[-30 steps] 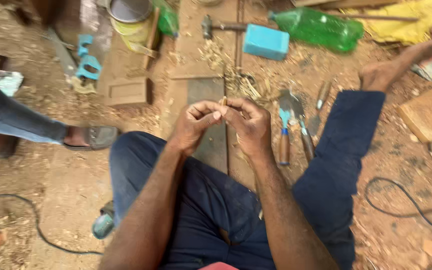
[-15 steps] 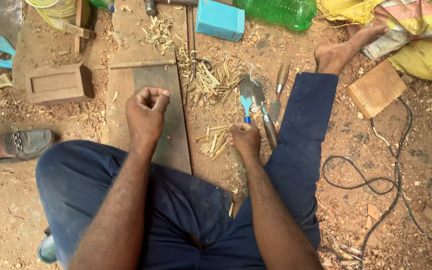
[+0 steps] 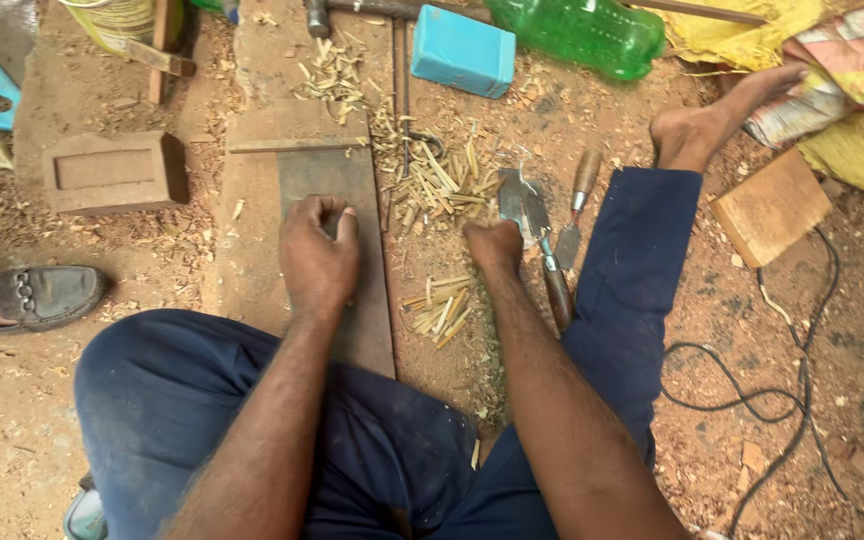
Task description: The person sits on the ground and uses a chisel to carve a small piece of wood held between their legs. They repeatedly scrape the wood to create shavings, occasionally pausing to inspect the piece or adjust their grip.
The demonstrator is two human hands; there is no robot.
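Left hand (image 3: 319, 252): resting knuckles-up on the dark wooden board (image 3: 337, 190), fingers (image 3: 324, 212) curled under and pressed together, lying against the wood; impossible to tell whether anything is pinched inside.
Right hand (image 3: 495, 243): reaching down to the ground beside the chisels (image 3: 542, 235), fingers folded in out of sight, so spread or pinching cannot be told; touching the dirt just left of the blades.
Wooden board: lying flat on the ground between the knees, running away from the body, with a lighter strip of wood (image 3: 297, 143) lying across its far end.
Chisels: lying side by side on the dirt, just right of the right hand, blades pointing away, one brown handle (image 3: 558, 293) pointing back along the blue trouser leg (image 3: 632, 280).
Wood splinters (image 3: 442, 180): lying scattered between board and chisels, a smaller bundle (image 3: 440, 308) sitting nearer the body, below the right hand.
Blue block (image 3: 463, 51): sitting beyond the splinters, near the green plastic bottle (image 3: 577, 30).
Carved wooden block (image 3: 112, 172): sitting left of the board, well apart from the left hand.
Shoe (image 3: 37, 296): belonging to another person, standing at the left edge.
Bare foot (image 3: 712, 118): stretching out at upper right, toes touching a bundle of cloth (image 3: 822, 90).
Square wood piece (image 3: 772, 205): lying right of the leg, near a black cable (image 3: 752, 390) snaking over the dirt.
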